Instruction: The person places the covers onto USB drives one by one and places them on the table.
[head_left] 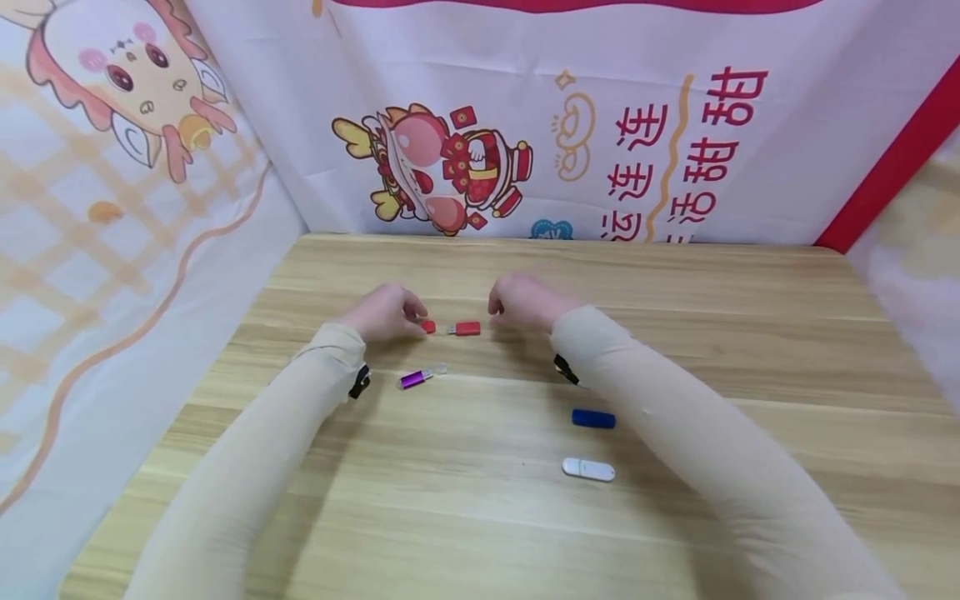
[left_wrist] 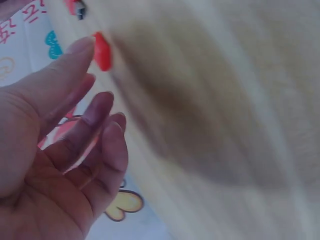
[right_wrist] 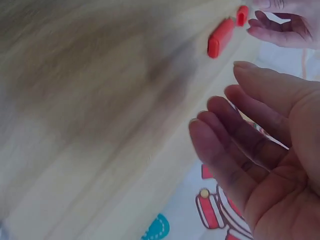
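Lying uncapped: red stick, probably USB

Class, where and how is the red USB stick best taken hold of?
Probably pinch the stick across the long sides of its body, the right hand coming from the right. It lies flat, its metal plug pointing left toward the cap, so its plain end faces that hand, leaving the plug untouched.
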